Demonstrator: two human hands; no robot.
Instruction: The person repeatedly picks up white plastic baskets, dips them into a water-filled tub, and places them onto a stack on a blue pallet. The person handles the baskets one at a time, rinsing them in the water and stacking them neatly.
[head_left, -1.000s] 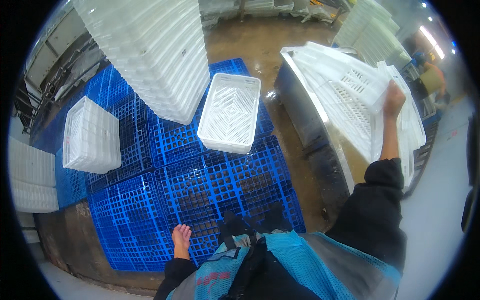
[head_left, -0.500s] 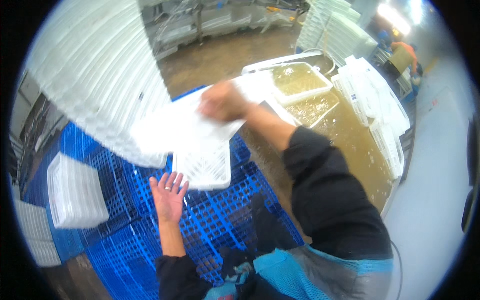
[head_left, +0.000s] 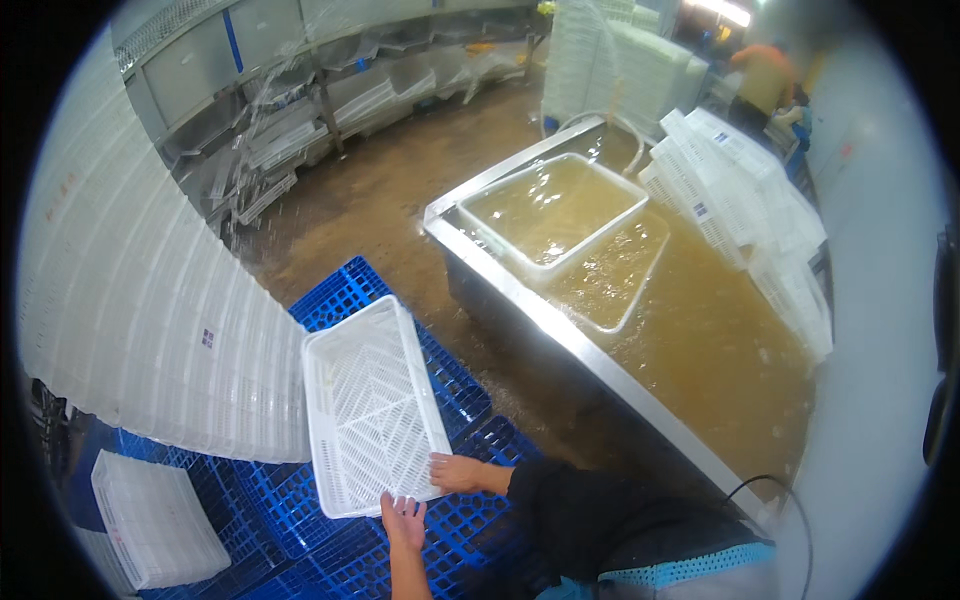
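A white slotted plastic basket [head_left: 375, 410] sits at a slant over the blue plastic pallet [head_left: 470, 437], beside a tall stack of white baskets [head_left: 190, 310]. At the basket's near right corner my right hand [head_left: 457, 473] curls its fingers over the side rim. Close by, my left hand [head_left: 403, 520] has its fingers on the near rim, slightly parted. The basket holds nothing I can see. What lies directly under it is hidden.
To the right stands a metal-edged tank [head_left: 600, 370] of brownish water with a white basket frame [head_left: 555, 268] in it. More baskets [head_left: 740, 190] lean along its far right side. A short basket stack [head_left: 160, 520] stands at left. Another person [head_left: 762, 80] is in the background.
The white basket has come down from my right hand's swing onto the pallet area beside the tall stack. Both hands now meet at its near corner. The view has shifted, showing more of the tank.
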